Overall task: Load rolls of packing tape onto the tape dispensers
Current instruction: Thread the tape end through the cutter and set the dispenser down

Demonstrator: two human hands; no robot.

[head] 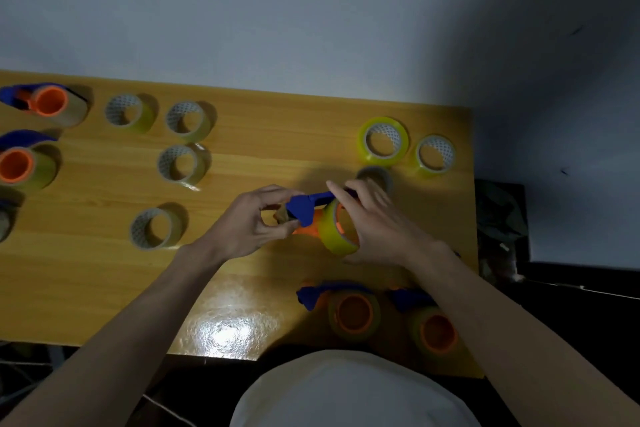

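A wooden table with a yellow-brown glossy top stands against a pale grey wall, and the light is dim. Over the middle of the table I hold a blue and orange tape dispenser between my 2 hands. A yellow-green roll of tape sits already on its orange hub. My right hand is curled around this roll from the right side, with the index finger stretched over the blue handle. My left hand pinches the front end of the dispenser, near the blue blade guard, with thumb and fingers bent close together.

On the left part of the table 4 loose rolls stand apart from each other. At the far right are 2 more loose rolls, and 1 greyish roll is half hidden behind my right hand. Near the table's front edge, under my right forearm, lie 2 loaded dispensers side by side. At the left edge I see other loaded dispensers, partly cut off by the frame.
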